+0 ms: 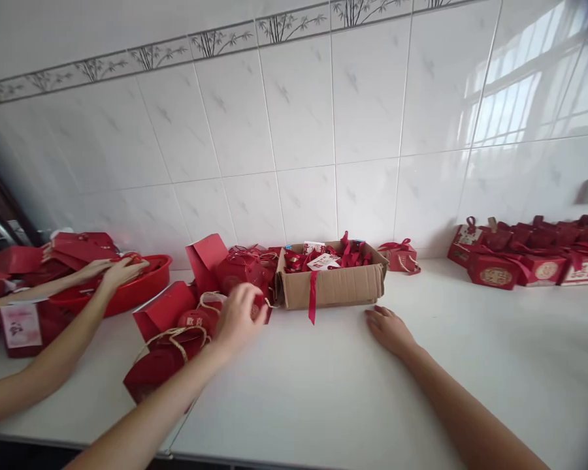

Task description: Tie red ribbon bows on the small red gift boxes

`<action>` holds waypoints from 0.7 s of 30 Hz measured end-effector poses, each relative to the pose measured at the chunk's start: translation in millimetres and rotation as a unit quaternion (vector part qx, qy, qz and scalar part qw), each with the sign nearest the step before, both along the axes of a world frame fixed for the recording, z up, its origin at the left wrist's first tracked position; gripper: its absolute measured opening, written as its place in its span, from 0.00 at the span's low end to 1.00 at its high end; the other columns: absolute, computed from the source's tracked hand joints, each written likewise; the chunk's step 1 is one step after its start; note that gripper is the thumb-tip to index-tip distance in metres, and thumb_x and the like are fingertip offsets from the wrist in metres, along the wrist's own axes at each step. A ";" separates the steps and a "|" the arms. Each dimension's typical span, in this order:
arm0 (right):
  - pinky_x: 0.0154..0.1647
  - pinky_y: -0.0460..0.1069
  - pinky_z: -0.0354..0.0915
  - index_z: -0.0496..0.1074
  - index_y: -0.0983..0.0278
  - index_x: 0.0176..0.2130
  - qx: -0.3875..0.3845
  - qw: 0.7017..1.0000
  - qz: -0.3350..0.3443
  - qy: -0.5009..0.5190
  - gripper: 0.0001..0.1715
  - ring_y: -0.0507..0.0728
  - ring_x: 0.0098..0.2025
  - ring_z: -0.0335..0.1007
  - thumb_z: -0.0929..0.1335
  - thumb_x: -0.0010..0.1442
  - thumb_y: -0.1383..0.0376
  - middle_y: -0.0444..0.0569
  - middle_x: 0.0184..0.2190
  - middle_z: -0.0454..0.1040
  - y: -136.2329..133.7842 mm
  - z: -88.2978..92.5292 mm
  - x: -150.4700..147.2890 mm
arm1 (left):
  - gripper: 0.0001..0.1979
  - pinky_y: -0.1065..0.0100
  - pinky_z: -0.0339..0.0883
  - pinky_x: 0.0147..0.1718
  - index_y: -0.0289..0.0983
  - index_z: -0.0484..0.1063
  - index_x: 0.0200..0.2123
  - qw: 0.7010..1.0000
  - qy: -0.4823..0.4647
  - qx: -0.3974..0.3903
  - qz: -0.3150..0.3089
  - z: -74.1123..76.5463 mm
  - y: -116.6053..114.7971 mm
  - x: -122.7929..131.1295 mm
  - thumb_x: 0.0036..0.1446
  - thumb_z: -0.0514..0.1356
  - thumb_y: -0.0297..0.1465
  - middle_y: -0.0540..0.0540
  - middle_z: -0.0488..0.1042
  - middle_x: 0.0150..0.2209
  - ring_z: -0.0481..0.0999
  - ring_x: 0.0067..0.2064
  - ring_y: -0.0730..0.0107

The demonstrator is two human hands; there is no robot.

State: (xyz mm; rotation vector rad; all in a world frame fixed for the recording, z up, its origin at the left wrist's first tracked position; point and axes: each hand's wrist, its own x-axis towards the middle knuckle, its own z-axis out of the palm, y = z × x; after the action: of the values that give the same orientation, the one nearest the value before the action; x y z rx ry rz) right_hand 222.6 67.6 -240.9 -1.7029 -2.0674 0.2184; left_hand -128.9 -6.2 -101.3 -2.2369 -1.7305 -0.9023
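Observation:
My left hand (239,318), blurred by motion, curls at a small red gift box (259,303) left of the cardboard box. Its fingers and thumb bend about the gift box's near side, though the exact contact is partly hidden. My right hand (391,329) rests flat on the white counter with its fingers stretched out, close to the front right corner of the cardboard box (330,289). That box holds red ribbons and white-and-red cards (323,262); one red ribbon (313,297) hangs over its front. Red gift boxes with rope handles (169,359) stand beside my left forearm.
At the left, another person's hands (122,271) reach into a red plastic basin (163,271) of red items. A single red gift box (402,256) stands by the tiled wall. Rows of finished-looking red boxes (492,271) line the far right of the counter (451,352).

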 end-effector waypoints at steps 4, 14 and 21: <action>0.61 0.55 0.52 0.67 0.64 0.56 -0.009 1.000 0.006 -0.001 0.26 0.62 0.62 0.55 0.58 0.62 0.60 0.56 0.59 0.63 0.3 -1.7 1.8 | 0.27 0.41 0.53 0.52 0.35 0.58 0.48 0.974 -0.085 0.032 0.206 36.2 32.9 -35.2 0.51 0.57 0.47 0.32 0.57 0.54 0.57 0.58 0.38; 0.61 0.53 0.53 0.68 0.68 0.55 -0.020 0.999 0.031 0.015 0.27 0.63 0.62 0.55 0.58 0.61 0.60 0.57 0.60 0.61 0.1 0.4 6.9 | 0.32 0.44 0.61 0.48 0.40 0.63 0.49 0.969 -0.128 0.037 0.209 33.6 57.5 -24.8 0.41 0.65 0.45 0.35 0.62 0.52 0.68 0.51 0.41; 0.61 0.53 0.53 0.70 0.68 0.54 -0.022 0.998 0.037 0.042 0.26 0.62 0.61 0.57 0.60 0.59 0.60 0.58 0.58 0.63 2.4 4.3 10.1 | 0.33 0.54 0.55 0.58 0.40 0.59 0.54 0.956 -0.129 0.264 0.006 35.0 12.8 30.9 0.44 0.65 0.35 0.40 0.57 0.54 0.60 0.58 0.54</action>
State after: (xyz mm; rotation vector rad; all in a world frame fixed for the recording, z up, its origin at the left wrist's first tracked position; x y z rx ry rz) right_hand 232.8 70.0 -236.5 -1.6152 -2.0802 0.3559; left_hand -98.0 6.6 -66.3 -1.8161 -1.3665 -1.5011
